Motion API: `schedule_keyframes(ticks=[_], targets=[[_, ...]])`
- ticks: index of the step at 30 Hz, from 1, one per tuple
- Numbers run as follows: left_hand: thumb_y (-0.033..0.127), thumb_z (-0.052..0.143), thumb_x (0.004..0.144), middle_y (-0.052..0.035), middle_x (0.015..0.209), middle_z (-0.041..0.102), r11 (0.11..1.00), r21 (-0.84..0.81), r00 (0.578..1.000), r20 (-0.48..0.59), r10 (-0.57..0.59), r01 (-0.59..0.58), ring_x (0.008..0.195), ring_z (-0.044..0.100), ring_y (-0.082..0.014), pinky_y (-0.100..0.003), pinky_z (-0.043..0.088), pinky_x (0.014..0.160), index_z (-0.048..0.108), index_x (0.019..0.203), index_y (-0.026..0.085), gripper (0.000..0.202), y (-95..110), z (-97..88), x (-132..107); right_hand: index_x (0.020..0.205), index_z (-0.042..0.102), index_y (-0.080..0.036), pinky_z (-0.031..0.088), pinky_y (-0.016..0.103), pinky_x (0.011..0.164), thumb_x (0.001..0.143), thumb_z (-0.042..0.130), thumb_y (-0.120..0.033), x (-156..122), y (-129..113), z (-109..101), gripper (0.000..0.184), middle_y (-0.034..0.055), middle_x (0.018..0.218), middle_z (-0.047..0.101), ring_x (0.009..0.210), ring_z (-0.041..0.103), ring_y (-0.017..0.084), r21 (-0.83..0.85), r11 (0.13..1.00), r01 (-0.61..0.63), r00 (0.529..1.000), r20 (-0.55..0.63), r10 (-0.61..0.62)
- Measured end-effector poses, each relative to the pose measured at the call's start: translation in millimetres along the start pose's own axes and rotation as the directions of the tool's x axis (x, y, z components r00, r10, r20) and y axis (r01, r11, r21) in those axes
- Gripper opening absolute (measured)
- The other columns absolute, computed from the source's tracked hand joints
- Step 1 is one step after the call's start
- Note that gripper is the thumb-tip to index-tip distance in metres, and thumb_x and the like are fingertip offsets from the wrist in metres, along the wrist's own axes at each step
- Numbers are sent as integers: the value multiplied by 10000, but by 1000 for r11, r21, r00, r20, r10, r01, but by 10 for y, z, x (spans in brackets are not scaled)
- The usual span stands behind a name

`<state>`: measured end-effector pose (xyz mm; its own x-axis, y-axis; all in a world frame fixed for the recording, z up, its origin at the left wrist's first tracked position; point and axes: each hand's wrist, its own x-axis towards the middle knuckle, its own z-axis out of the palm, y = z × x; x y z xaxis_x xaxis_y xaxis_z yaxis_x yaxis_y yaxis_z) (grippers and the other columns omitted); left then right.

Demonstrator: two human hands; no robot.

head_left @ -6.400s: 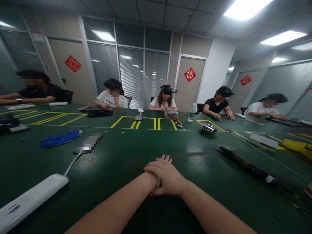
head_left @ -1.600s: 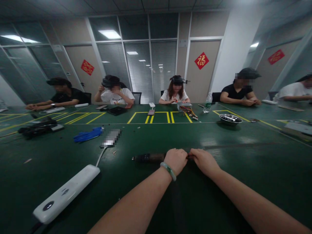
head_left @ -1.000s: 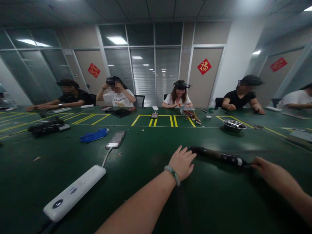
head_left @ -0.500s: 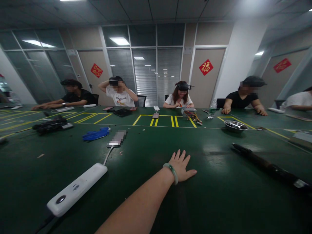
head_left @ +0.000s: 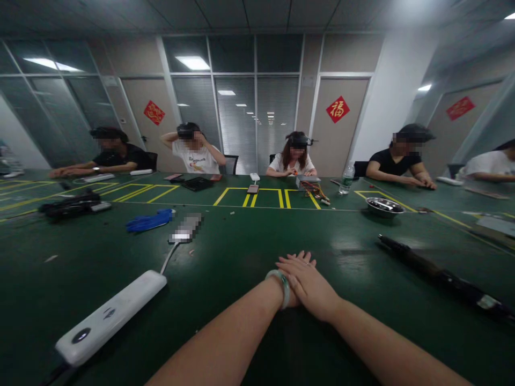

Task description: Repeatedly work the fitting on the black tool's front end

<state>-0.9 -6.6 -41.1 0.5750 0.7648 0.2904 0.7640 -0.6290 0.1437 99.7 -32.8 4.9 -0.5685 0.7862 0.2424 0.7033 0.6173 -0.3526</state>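
My right hand point(head_left: 309, 283) lies flat on top of my left hand point(head_left: 302, 257), both resting on the green table point(head_left: 225, 252) straight in front of me. Fingers of both are stretched out and hold nothing. A pale green bangle point(head_left: 280, 285) circles my left wrist. Only the fingertips of the left hand show past the right one. A long dark rod-shaped tool point(head_left: 438, 276) lies on the table to the right, apart from both hands.
A white power strip point(head_left: 108, 317) with its cord lies near left. Further off are blue gloves point(head_left: 148, 220), a black bundle point(head_left: 70, 206), a metal bowl point(head_left: 384, 206) and a water bottle point(head_left: 346, 179). Several people sit along the far side of the table.
The dark tool went from both hands to the table at the right. My right hand came back and settled over my flat left hand.
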Motion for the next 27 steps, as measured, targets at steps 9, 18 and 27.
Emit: schedule_keyframes(ticks=[9,18,27], targets=[[352,390,894,-9,1505,338,993,-119,984,174,42,-21,1402,230,-326,-503,220,1155,319,1464,245,585,-21,38,73,1414,414,-310,194,437,1148,987,295,-477,-82,119,-89,474,-4,1482,352,1374,280,215,152,988,12,991,129,-32],[665,242,908,-81,1570,111,968,-212,939,287,191,-132,1441,83,-281,-463,152,1161,184,1500,188,762,-218,-326,-7,1426,389,-132,134,637,1024,788,580,-570,-885,1820,-858,797,286,1488,185,1369,173,430,-291,365,-884,467,-506,726],[660,248,913,-76,1567,107,972,-217,930,328,164,-94,1442,76,-271,-467,148,1163,194,1498,197,748,-174,-395,8,1108,670,-206,221,681,847,661,714,-567,-1564,2429,-1259,576,337,1157,519,1190,379,522,33,-48,-998,-57,-403,913]])
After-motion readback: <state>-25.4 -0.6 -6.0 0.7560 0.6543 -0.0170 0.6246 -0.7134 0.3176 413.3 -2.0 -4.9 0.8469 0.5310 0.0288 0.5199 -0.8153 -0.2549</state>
